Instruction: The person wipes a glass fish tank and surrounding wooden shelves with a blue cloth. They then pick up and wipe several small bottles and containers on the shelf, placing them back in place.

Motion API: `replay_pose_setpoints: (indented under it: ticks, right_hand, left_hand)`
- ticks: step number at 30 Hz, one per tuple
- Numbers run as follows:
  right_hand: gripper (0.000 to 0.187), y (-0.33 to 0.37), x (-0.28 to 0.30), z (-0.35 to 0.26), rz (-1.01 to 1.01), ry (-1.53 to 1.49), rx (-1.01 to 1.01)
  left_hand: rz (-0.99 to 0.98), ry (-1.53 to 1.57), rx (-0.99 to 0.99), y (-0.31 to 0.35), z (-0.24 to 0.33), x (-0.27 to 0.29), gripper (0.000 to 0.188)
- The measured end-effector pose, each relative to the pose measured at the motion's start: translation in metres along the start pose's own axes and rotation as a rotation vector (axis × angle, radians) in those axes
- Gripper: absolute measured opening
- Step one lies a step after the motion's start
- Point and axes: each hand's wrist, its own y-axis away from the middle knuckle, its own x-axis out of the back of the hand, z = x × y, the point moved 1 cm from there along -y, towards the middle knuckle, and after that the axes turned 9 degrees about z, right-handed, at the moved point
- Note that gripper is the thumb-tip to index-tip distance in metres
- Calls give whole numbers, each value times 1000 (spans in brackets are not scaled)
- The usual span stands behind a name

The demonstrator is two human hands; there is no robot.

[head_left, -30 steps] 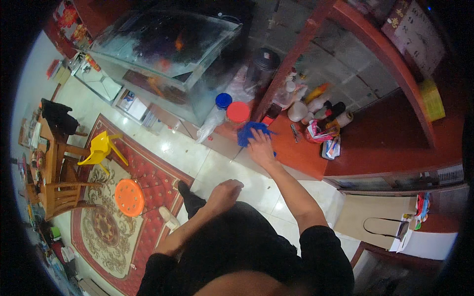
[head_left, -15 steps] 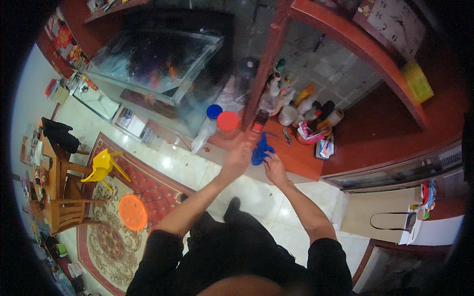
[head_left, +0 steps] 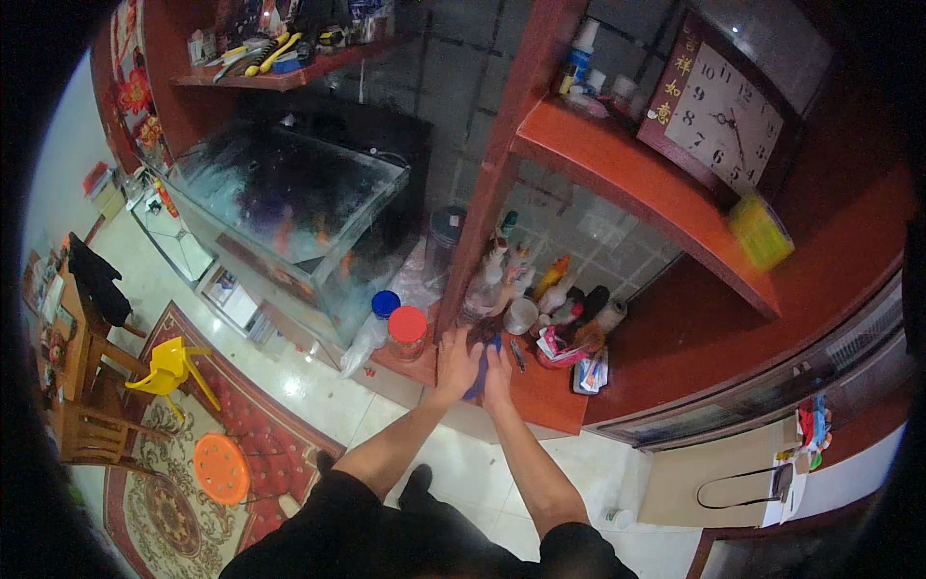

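Note:
Both my hands meet over the front of a red wooden counter point(head_left: 540, 396). My left hand point(head_left: 455, 364) and my right hand point(head_left: 499, 370) press together on a blue cloth point(head_left: 480, 372), which shows only as a thin strip between them. Just left of my hands stand a jar with a red lid point(head_left: 406, 331) and a clear bottle with a blue cap point(head_left: 378, 320). Behind my hands a cluster of several bottles and small containers point(head_left: 540, 289) crowds the counter by a red post point(head_left: 497, 164).
A glass fish tank point(head_left: 289, 207) stands to the left. A red upper shelf point(head_left: 627, 169) carries a wall clock point(head_left: 719, 111) and a yellow box point(head_left: 759, 232). On the floor lie a patterned rug point(head_left: 193, 463), an orange stool point(head_left: 221, 468), a yellow chair point(head_left: 169, 367).
My left hand rose from near my body to join the right on the blue cloth. The cloth went from spread under one hand to bunched between both. The view tilted upward.

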Motion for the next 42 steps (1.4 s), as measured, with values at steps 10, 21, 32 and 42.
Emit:
replay_pose_setpoints:
  ticks: [10,21,32,42]
  right_hand:
    - [45,80,-33,-88,-87,307,344]
    - [45,176,-162,-50,-431,422,805]
    - [45,232,-251,-47,-915,-39,-571]
    - [49,240,-254,-22,-1084,683,56]
  left_hand:
    - [-165,507,207,14,56,66,62]
    - [413,907,283,-11,63,250,52]
    - [736,-110,-432,69,6,360,59]
    - [972,-1,6,91,4,399,66]
